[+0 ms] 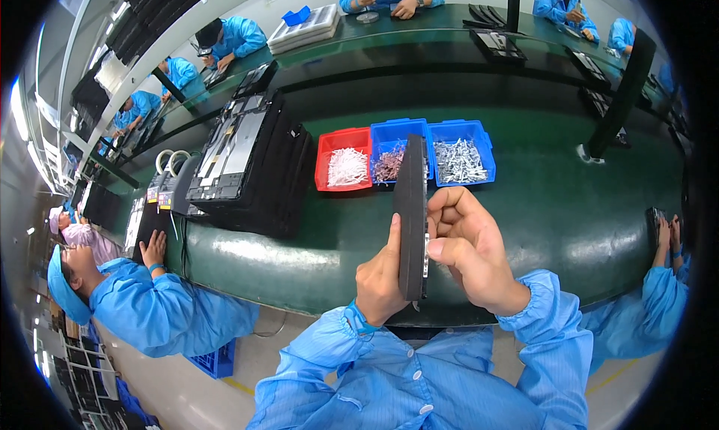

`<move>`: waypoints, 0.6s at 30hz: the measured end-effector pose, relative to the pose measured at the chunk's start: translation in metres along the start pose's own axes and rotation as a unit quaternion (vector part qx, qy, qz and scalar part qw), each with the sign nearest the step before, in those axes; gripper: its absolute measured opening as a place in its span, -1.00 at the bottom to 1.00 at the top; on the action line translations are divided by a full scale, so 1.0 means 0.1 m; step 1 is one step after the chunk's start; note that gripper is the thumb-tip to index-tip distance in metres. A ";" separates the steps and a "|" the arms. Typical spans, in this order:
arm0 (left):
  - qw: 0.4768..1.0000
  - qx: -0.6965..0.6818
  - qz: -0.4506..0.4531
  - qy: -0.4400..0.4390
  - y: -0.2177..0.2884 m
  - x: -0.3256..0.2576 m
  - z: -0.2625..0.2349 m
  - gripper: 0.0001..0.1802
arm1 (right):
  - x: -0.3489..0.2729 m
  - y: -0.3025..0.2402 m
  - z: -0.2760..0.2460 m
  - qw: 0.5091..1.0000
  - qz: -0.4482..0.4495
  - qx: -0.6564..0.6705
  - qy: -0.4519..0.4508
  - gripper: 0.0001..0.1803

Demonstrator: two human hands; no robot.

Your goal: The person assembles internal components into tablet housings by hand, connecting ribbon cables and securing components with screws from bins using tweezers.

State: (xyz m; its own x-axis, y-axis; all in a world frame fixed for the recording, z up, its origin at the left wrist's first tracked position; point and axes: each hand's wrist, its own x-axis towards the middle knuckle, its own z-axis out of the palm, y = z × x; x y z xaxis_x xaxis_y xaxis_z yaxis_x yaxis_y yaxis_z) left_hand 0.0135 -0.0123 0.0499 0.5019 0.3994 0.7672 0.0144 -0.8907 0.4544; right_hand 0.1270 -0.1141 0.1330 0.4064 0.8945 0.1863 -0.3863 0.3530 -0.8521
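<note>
Holding a thin black panel (411,220) edge-on above the green desk (554,205), just in front of the parts bins. Left hand (380,276) clamps its lower edge, right hand (468,246) pinches the side. Looks stiff, light and a bit slippery, so grip the edges.

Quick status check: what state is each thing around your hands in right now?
Black panel: upright on edge, held between both hands.
Left hand: gripping the panel's left face.
Right hand: curled on the panel's right side.
Red bin: open, holds white parts.
Middle blue bin: open, holds brownish parts.
Right blue bin: open, holds silvery parts.
</note>
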 end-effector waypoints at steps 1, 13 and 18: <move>1.000 0.005 0.013 0.002 0.00 0.00 0.00 -0.50 | 0.00 -0.01 -0.01 1.000 -0.002 -0.014 0.005 -0.58; 0.998 0.010 0.037 -0.049 0.03 0.02 -0.03 -0.25 | -0.05 0.03 -0.03 0.999 0.013 0.029 0.028 -0.45; 0.999 -0.020 0.012 -0.043 0.02 0.01 0.00 -0.24 | -0.15 0.14 0.04 0.999 -0.038 -0.015 0.018 -0.32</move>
State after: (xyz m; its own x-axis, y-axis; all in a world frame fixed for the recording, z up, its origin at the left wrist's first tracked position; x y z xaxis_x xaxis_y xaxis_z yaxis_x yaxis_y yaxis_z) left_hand 0.0142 -0.0140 0.0513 0.5734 0.3573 0.7373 -0.0323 -0.8893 0.4561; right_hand 0.1116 -0.1216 0.1204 0.4635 0.8547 0.2339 -0.3286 0.4109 -0.8504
